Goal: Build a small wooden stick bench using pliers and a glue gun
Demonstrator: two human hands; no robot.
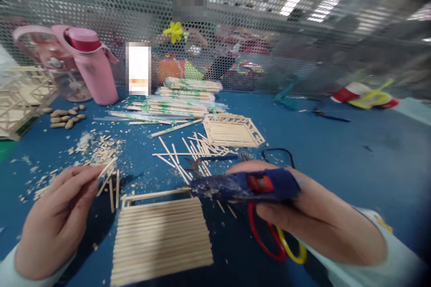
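Note:
My right hand point(279, 206) is wrapped round a blue hot glue gun point(235, 186) with a red switch. The gun's metal nozzle is at the right end of a stick that runs along the far edge of a flat panel of wooden sticks point(161, 235). At the left, my left hand point(60, 217) pinches a short wooden stick point(107, 168) between thumb and fingers. Several cut sticks point(112, 193) lie just beside it. Below the gun are scissors point(269, 237) with red and yellow handles, partly hidden by my right hand.
Behind the panel lie blue-handled pliers point(215, 158), loose sticks point(175, 154) and a small stick tray point(232, 131). Packaged sticks point(188, 94), peanuts point(65, 116), a pink bottle point(90, 67) and a stick model point(23, 98) stand farther back, before a perforated metal screen point(235, 13).

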